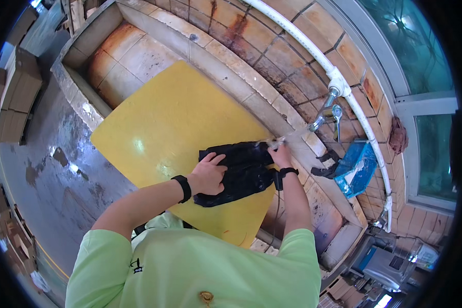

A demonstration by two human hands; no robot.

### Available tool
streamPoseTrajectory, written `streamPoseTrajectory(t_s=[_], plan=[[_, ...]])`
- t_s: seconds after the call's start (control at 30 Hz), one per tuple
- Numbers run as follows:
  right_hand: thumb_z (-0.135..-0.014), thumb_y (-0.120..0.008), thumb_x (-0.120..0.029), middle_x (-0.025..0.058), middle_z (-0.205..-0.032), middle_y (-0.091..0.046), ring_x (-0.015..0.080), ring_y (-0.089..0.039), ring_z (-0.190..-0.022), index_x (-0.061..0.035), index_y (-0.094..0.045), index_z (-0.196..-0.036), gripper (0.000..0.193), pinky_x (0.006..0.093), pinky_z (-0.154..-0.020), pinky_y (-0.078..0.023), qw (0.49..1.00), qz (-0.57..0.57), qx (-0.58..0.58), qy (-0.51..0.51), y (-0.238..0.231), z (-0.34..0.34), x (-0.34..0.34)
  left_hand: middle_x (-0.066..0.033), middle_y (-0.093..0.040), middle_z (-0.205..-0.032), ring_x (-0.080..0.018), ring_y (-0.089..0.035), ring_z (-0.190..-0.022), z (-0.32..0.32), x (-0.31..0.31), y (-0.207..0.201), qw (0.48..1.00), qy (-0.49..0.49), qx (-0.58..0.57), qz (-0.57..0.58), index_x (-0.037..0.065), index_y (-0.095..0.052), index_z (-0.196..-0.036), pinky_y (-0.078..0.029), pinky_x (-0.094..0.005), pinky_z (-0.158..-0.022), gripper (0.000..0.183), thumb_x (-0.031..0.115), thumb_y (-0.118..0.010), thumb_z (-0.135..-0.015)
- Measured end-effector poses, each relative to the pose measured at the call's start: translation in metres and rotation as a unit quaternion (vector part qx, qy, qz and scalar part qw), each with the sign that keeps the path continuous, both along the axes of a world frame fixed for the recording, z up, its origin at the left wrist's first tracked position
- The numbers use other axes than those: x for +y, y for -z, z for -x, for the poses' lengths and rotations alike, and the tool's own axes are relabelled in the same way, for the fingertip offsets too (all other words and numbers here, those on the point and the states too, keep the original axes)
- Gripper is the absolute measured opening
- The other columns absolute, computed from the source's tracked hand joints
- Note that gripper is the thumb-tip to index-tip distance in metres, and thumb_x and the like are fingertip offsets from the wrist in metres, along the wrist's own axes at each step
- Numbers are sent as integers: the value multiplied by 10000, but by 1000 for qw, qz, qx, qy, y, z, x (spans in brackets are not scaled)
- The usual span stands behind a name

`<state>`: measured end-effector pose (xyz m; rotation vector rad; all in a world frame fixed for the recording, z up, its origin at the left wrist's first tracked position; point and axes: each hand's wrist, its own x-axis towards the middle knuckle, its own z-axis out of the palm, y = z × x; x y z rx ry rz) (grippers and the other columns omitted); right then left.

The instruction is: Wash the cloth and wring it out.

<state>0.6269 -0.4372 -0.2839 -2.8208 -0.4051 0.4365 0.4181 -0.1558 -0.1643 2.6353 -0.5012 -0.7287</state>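
Observation:
A wet black cloth (238, 172), folded in two long parts, lies on a yellow board (174, 118) set across a tiled trough. My left hand (209, 173) rests on the cloth's left part with the fingers spread. At the cloth's far right corner, my right hand (281, 156) is closed on its edge, fingertips bent. Water runs from a metal tap (327, 115) towards this corner, close to the right fingers. Both wrists wear black bands. The cloth's underside is hidden.
The tiled trough (218, 74) has raised walls around the board. A white pipe (313, 49) follows the stained wall. Right of the tap sit a blue box (356, 168) and a dark brush-like object (327, 164). Cardboard boxes (18, 97) stand on the wet floor at left.

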Motion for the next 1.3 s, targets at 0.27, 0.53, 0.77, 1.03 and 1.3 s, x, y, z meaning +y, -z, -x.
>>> streamPoseTrajectory(t_s=[0.27,0.53,0.77,1.03,1.3], plan=[[-818,-644,-429,169,-725,-643,391,-642,-723,-84,-579,-839,352,483,-626,-506,951,-132,79,-269,-130,135,123,-16,-436,-1453,-276,-288,-1404,15,-24,-19,990,68,117,45,115,-440,-1408,-160,-507,-1165,666,371,-534,-800],[-859,-570,-259,210,-831,-664,397,-653,-763,-80,-555,-1026,245,492,-641,-505,984,104,67,-130,-42,2,44,-131,-388,-1480,-269,-326,-1392,34,-3,14,965,-39,26,260,50,-518,-1334,-233,-447,-1159,583,334,-552,-826],[-818,-591,-187,232,-918,-646,413,-630,-894,-70,-545,-1033,249,484,-757,-502,967,-65,125,-211,-74,99,134,-151,-412,-1455,-282,-334,-1382,40,15,5,997,13,3,76,138,-551,-1320,-239,-410,-1159,558,443,-597,-855],[-848,-597,-247,257,-862,-646,445,-633,-814,-55,-465,-1077,327,535,-701,-501,932,-94,195,-291,-111,124,132,-123,-355,-1502,-258,-279,-1417,33,15,1,996,30,47,63,134,-525,-1348,-201,-404,-1173,560,424,-568,-870],[-896,-555,-272,242,-893,-655,452,-634,-809,-21,-480,-1044,301,524,-720,-498,985,92,74,-130,-22,-2,73,-132,-312,-1525,-267,-255,-1428,32,17,8,993,53,53,88,165,-511,-1365,-181,-417,-1178,575,419,-571,-852]])
